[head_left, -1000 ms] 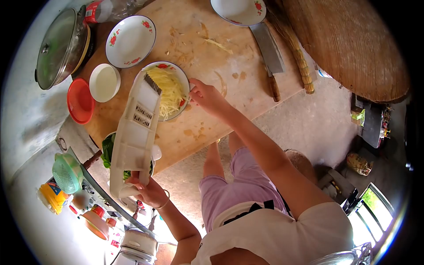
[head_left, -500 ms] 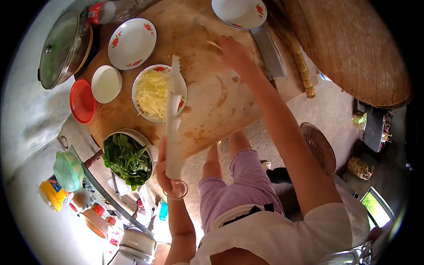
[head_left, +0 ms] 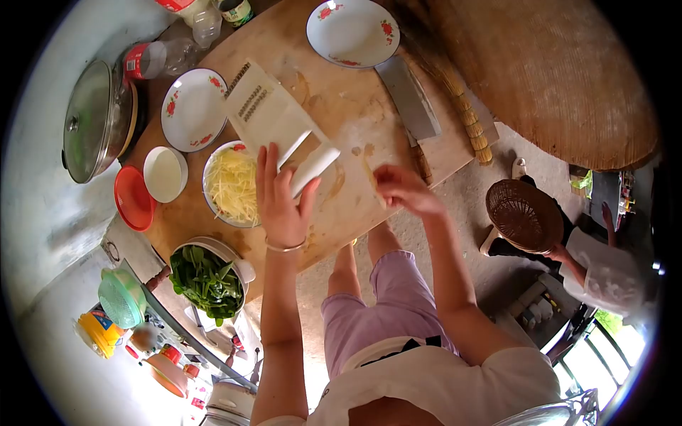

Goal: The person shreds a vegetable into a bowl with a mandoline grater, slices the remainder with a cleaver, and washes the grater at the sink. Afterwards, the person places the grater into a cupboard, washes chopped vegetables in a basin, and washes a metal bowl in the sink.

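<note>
My left hand point(head_left: 284, 213), with a bangle at its wrist, grips the lower end of a white grater point(head_left: 270, 113). The grater is tilted over the wooden table, its toothed rows facing up. To its left, a flowered plate point(head_left: 208, 188) holds a heap of pale yellow vegetable shreds point(head_left: 234, 183), partly hidden by my left hand. My right hand point(head_left: 408, 190) is closed at the fingertips on a thin pale vegetable strip point(head_left: 371, 174), near the table's front edge.
A cleaver point(head_left: 410, 99) lies right of an enamel plate point(head_left: 352, 35). Another plate point(head_left: 192, 110), a white bowl point(head_left: 165, 175), a red basket point(head_left: 133, 199) and a pot of green leaves point(head_left: 206, 280) stand left. At right, another person holds a wicker basket point(head_left: 524, 214).
The grater has turned from edge-on to face up and moved up. My right hand has come back towards me with the pale strip. A person with a basket now shows at right.
</note>
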Available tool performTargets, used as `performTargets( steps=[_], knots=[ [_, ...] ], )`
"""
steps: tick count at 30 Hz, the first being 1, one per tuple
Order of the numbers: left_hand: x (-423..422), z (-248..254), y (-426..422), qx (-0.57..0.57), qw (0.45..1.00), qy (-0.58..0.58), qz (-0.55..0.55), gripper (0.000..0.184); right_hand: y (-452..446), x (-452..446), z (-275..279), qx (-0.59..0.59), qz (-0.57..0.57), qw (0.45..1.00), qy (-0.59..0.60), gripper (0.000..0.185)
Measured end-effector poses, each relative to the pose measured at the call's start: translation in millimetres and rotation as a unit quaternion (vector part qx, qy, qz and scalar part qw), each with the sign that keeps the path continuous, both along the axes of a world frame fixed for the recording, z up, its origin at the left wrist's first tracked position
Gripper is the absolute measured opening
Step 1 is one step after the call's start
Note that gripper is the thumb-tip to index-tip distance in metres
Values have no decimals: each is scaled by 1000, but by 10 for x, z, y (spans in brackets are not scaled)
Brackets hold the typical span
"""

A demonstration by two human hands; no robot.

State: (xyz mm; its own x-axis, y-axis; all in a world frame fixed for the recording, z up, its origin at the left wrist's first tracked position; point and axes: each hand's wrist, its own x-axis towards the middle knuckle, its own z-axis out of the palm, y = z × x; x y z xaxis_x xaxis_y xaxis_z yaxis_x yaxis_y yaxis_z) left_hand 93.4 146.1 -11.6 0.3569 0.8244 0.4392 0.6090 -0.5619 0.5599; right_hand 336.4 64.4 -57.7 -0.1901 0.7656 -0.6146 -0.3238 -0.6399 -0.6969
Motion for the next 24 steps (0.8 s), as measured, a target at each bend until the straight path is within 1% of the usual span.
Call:
performTargets(
  steps=[1,3,5,6,7,10,11,13,14,15,17,19,20,24],
  knots=[
    [122,-45,65,11,1000,-2,6,31,-133,1,-34,-26,-13,999,36,20],
    [335,-103,210,32,999,-20,6,32,-268,0,-56,-39,-13,995,96,18],
    [541,-110,353,34,998,-30,43,31,-315,34,-87,-45,0,993,113,18],
    [624,-162,461,59,997,-31,46,31,-310,54,-93,-48,7,990,129,18],
    [700,-179,567,58,997,-33,43,31,-293,70,-80,-53,14,988,147,18],
    [937,-260,923,138,988,-22,61,34,-242,157,-92,-29,23,992,123,19],
    [1026,-293,1032,136,989,-23,57,34,-240,181,-103,-12,25,993,117,19],
    [1203,-371,1255,164,983,-12,81,34,-232,217,-102,-17,25,994,102,19],
    [1302,-424,1372,170,981,-24,85,35,-226,229,-106,-21,28,995,90,20],
    [1387,-483,1457,169,982,-23,84,35,-225,240,-125,-22,27,995,91,20],
    [1544,-585,1561,163,983,14,86,36,-251,267,-187,-19,-2,998,56,21],
    [1656,-681,1573,145,986,26,84,36,-291,275,-227,-23,-10,999,42,22],
    [1690,-717,1566,134,986,50,80,35,-316,277,-238,-25,-15,999,29,23],
    [1755,-756,1532,131,984,111,55,36,-388,303,-237,-3,-11,1000,-16,24]
  ],
)
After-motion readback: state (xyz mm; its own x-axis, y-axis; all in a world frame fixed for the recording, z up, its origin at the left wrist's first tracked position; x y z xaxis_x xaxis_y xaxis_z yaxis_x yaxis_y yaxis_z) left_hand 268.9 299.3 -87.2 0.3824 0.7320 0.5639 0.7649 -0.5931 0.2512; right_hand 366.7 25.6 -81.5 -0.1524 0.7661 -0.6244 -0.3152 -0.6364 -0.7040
